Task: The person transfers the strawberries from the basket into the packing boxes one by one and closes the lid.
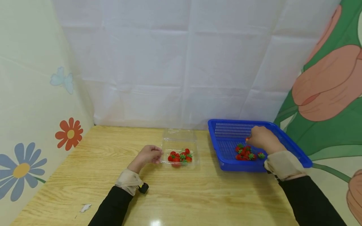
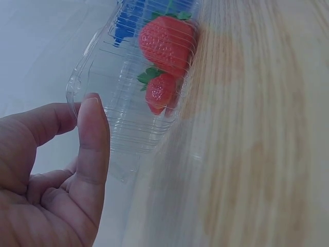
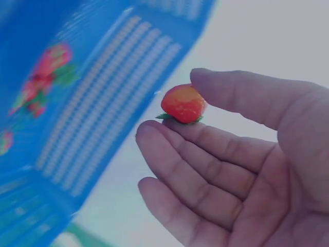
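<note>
A clear plastic clamshell box stands on the table with its lid raised at the back and several strawberries inside. My left hand pinches the box's left rim between thumb and finger, as the left wrist view shows. Over the blue basket is my right hand. Between its thumb and fingertips it pinches a small red-orange strawberry with green leaves. More strawberries lie in a cluster on the basket's floor below that hand.
The basket has slotted walls and stands at the right, against the patterned curtain. A white cloth hangs behind the wooden table. A small white patch marks the table's near left.
</note>
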A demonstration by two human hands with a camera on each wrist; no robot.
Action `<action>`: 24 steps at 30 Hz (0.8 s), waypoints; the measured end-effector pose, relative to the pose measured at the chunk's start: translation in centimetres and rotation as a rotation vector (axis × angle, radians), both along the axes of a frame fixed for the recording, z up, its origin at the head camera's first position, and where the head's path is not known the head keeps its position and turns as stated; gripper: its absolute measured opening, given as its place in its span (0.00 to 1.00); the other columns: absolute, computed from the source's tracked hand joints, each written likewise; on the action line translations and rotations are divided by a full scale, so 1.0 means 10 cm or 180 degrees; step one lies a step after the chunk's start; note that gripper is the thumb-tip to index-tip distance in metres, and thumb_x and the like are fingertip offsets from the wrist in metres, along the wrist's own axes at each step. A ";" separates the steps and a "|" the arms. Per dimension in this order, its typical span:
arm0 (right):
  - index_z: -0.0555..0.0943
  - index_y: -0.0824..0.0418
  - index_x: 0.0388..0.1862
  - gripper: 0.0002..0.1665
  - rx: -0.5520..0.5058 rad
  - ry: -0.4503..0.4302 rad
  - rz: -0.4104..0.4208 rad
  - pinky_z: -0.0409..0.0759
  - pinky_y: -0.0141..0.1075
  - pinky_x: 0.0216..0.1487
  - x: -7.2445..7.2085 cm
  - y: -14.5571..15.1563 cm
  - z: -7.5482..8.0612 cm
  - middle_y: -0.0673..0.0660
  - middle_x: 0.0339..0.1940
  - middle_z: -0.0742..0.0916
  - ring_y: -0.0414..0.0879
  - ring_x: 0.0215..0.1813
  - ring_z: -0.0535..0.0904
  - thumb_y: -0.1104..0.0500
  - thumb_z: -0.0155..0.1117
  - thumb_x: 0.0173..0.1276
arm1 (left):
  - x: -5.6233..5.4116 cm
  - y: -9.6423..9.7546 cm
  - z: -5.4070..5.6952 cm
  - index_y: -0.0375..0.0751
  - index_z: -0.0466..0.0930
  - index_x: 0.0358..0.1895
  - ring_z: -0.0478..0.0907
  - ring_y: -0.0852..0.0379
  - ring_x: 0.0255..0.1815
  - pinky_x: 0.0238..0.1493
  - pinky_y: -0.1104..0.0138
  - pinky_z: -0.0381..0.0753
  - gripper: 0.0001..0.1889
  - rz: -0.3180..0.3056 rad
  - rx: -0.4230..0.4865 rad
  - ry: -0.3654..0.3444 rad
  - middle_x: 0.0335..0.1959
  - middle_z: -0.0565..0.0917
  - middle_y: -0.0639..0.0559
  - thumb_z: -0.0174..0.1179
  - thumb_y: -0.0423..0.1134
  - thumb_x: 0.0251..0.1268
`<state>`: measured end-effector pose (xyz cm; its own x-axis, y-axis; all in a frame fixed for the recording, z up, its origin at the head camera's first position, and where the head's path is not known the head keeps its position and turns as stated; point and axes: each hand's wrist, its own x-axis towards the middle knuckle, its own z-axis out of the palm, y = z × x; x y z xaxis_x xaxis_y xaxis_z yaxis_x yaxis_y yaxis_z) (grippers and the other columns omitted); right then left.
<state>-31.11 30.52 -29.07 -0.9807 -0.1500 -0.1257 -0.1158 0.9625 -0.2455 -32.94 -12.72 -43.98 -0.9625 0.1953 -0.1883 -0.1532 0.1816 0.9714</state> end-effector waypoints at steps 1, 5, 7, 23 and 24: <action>0.61 0.50 0.11 0.29 -0.0012 0.0051 0.0013 0.64 0.34 0.22 0.01 -0.08 0.03 0.45 0.12 0.60 0.38 0.17 0.54 0.62 0.64 0.69 | 0.00 0.00 0.00 0.23 0.76 0.52 0.78 0.58 0.24 0.25 0.71 0.82 0.12 0.0008 0.0002 -0.0006 0.30 0.81 0.43 0.56 0.30 0.73; 0.60 0.50 0.10 0.31 -0.0017 0.0233 0.0091 0.61 0.32 0.20 0.05 -0.37 0.11 0.45 0.11 0.59 0.38 0.15 0.54 0.60 0.65 0.70 | -0.01 0.00 0.00 0.24 0.76 0.52 0.78 0.59 0.24 0.26 0.71 0.83 0.12 0.0005 -0.0006 0.0007 0.31 0.82 0.43 0.56 0.30 0.73; 0.62 0.50 0.11 0.31 -0.0020 0.0307 0.0142 0.61 0.32 0.20 0.06 -0.51 0.13 0.46 0.11 0.60 0.39 0.15 0.56 0.59 0.65 0.71 | -0.01 0.00 0.00 0.24 0.76 0.52 0.78 0.59 0.24 0.26 0.71 0.83 0.11 0.0010 0.0000 0.0013 0.32 0.82 0.42 0.56 0.30 0.73; 0.71 0.55 0.15 0.24 -0.0246 0.0576 0.0686 0.59 0.32 0.21 -0.07 -1.54 -0.30 0.47 0.12 0.66 0.40 0.16 0.58 0.59 0.70 0.69 | -0.02 0.01 -0.02 0.24 0.76 0.51 0.78 0.59 0.25 0.26 0.71 0.83 0.10 -0.0002 0.0013 0.0063 0.33 0.83 0.41 0.55 0.29 0.73; 0.67 0.53 0.13 0.27 -0.0254 0.0561 0.0707 0.57 0.32 0.21 -0.10 -1.59 -0.35 0.46 0.12 0.62 0.39 0.17 0.55 0.59 0.70 0.69 | -0.02 0.01 -0.02 0.24 0.76 0.51 0.78 0.59 0.25 0.26 0.71 0.83 0.10 -0.0010 0.0013 0.0070 0.33 0.83 0.41 0.55 0.29 0.73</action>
<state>-32.06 14.64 -32.59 -0.9283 -0.3661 0.0647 -0.3692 0.8872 -0.2768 -33.10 -12.64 -44.21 -0.9657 0.1992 -0.1663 -0.1313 0.1780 0.9752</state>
